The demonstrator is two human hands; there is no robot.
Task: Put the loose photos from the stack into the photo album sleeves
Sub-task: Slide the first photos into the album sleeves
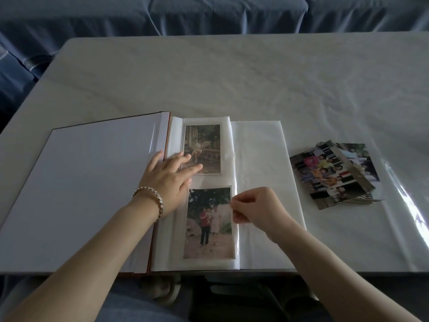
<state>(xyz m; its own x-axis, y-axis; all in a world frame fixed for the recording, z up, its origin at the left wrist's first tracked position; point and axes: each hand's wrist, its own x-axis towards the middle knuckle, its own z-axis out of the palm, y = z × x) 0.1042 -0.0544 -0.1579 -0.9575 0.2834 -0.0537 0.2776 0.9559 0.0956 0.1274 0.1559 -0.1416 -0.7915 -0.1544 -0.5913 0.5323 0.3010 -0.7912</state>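
Observation:
The photo album (pixel 92 194) lies open at the table's near edge. Its right page holds an upper photo (pixel 204 140) and a lower photo (pixel 209 224) of people standing outdoors. My left hand (pixel 169 180), with a bracelet on the wrist, presses flat on the page, fingertips on the upper photo's lower left corner. My right hand (pixel 257 209) pinches the lower photo's right edge near its top corner, at the clear sleeve film. The stack of loose photos (pixel 334 174) lies to the right of the album.
The table (pixel 232 77) is covered by a pale cloth with a shiny clear plastic sheet (pixel 406 205) at the right. A blue fabric-covered sofa (pixel 209 12) runs behind the table. My knees and a dark object show below the table's near edge.

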